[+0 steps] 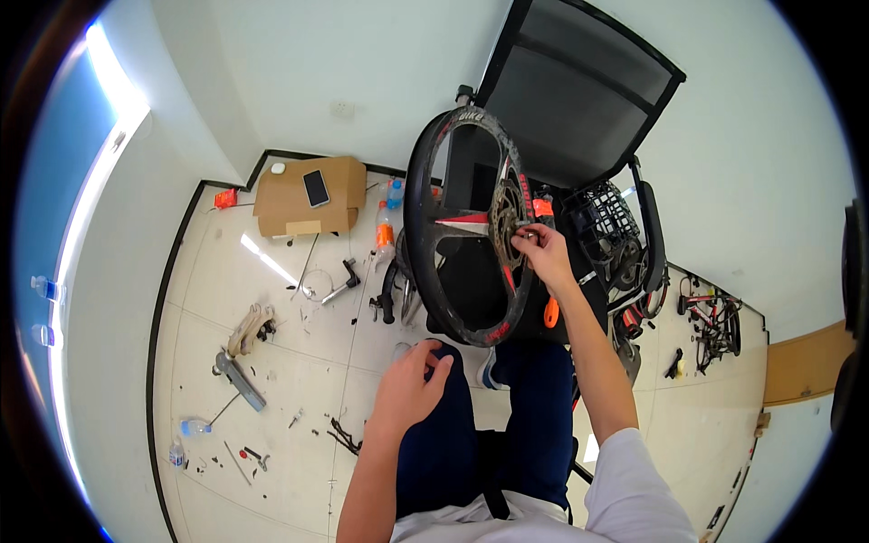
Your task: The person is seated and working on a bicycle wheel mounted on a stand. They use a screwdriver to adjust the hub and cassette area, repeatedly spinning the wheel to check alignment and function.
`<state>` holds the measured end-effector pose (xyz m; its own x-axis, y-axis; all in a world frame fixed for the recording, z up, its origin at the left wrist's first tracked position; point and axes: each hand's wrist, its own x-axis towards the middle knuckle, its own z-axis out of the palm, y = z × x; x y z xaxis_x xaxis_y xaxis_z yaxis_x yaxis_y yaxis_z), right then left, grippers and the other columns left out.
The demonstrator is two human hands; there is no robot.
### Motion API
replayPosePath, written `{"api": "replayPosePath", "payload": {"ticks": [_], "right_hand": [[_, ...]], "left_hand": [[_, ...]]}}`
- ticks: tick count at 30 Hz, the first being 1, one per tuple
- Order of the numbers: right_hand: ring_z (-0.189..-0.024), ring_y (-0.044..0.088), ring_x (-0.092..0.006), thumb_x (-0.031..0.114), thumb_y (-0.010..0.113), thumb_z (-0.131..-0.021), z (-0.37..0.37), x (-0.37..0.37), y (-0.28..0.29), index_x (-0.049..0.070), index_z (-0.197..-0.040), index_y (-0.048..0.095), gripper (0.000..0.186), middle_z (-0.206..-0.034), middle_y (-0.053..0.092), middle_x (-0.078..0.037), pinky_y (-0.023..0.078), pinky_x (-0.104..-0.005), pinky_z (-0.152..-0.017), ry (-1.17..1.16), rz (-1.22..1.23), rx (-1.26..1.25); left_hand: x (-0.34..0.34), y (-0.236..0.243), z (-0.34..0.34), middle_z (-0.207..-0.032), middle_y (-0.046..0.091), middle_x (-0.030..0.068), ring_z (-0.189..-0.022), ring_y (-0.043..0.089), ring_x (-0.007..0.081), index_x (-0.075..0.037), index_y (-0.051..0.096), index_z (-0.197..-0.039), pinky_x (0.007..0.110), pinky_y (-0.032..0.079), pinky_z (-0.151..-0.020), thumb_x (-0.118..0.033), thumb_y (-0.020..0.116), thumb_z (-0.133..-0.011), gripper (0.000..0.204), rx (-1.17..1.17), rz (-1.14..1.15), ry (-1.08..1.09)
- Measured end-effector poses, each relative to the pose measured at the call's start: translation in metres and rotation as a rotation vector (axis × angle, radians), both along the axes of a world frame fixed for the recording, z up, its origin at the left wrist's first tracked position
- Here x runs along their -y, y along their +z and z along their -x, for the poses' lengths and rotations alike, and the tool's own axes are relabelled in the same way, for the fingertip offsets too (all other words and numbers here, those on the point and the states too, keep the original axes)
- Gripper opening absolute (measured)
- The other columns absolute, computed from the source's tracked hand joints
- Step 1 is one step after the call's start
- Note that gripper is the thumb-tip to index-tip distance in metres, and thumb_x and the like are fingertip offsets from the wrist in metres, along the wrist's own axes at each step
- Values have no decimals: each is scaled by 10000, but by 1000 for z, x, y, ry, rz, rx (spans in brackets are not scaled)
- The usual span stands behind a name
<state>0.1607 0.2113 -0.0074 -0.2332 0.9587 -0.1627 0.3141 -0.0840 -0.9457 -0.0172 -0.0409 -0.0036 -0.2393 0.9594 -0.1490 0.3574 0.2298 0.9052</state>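
1. One wheel (463, 223), dark and spoked, stands upright with a slight lean just left of the right fingers (528, 239), over the seat of a black chair (593, 100).
2. The right hand (548, 260) reaches to the wheel's middle, its thumb and fingertips drawn close together beside the toothed ring (501, 206); whether they pinch a small part, I cannot tell.
3. The left hand (405, 391) rests by the left knee (454, 364), its fingers loosely curled, thumb apart.
4. Below the right fingers lies an orange handle (551, 312); to their right sits a black basket (594, 222).
5. Beyond the left fingers, an orange-labelled bottle (385, 233) stands near cardboard (337, 201) bearing a phone (316, 188).
6. Left of the left fingers, a grey metal part (242, 381) lies on the floor (299, 376).
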Motion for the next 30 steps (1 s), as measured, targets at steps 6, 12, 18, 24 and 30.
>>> {"api": "replayPosePath", "payload": {"ticks": [6,12,18,24,30], "right_hand": [[-617,405,-11,102,718,-855,-5,-4,-10,-17,-921,649,153,-677,456,92,342,-193,-575,28,-37,59],[-567,394,-17,61,723,-827,-5,-8,-4,-16,-949,641,166,-662,446,86,327,-198,-524,27,21,-12],[-517,389,-38,131,605,-919,-18,-5,7,45,-977,578,108,-664,471,45,322,-214,-472,-25,172,-125],[-582,417,-51,194,514,-994,-6,18,15,71,-935,509,136,-689,479,32,366,-215,-531,106,41,12],[-620,592,-130,197,517,-990,5,-2,-1,-8,-916,549,220,-673,616,-64,454,-299,-583,68,-139,182]], "left_hand": [[-2,-1,2,-848,675,157,-753,654,278,44,616,-1090,346,519,-702,-231,625,-909,330,13,4,-3],[1,0,4,-855,678,154,-764,654,279,42,615,-1104,358,519,-712,-243,624,-906,347,-12,34,-19],[3,0,4,-863,679,152,-777,654,284,34,616,-1109,365,516,-713,-250,616,-909,347,-3,55,-10],[3,1,3,-869,679,152,-774,647,282,33,613,-1106,362,515,-722,-245,619,-909,341,5,48,-7],[2,0,2,-869,678,153,-771,646,278,37,610,-1109,360,515,-723,-245,620,-909,345,22,44,-9]]}}
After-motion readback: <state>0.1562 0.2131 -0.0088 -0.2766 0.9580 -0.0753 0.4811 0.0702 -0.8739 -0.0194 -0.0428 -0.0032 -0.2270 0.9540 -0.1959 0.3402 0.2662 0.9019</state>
